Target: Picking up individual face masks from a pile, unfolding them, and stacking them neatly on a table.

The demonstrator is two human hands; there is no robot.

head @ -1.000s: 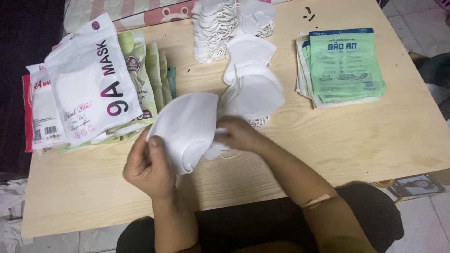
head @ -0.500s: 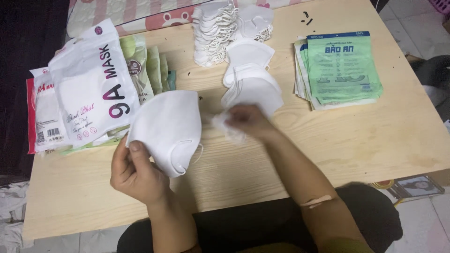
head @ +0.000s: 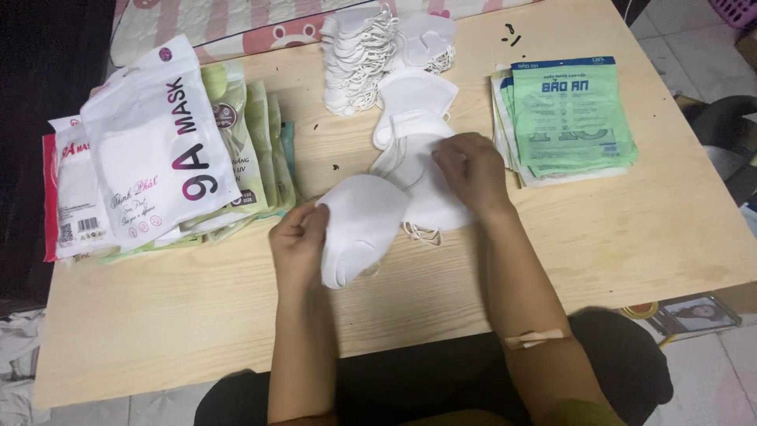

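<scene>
My left hand (head: pixel 298 237) holds a small stack of folded white face masks (head: pixel 359 225) by its left edge, just above the wooden table (head: pixel 646 229). My right hand (head: pixel 471 168) rests on a loose pile of white masks (head: pixel 410 130) in the middle of the table, fingers curled over the top mask; whether it grips the mask I cannot tell. An ear loop (head: pixel 422 233) trails out under that pile. A strip of plaster sits on my right forearm (head: pixel 536 338).
A tall stack of white masks (head: pixel 356 55) stands at the back centre. Green printed bags (head: pixel 564 118) lie at the right. White and green mask packages (head: pixel 158 150) overlap at the left. A pink patterned cloth (head: pixel 236 24) borders the far edge.
My left hand has brought its mask stack right and lower, toward the middle. My right hand has moved from beside that stack up onto the loose mask pile.
</scene>
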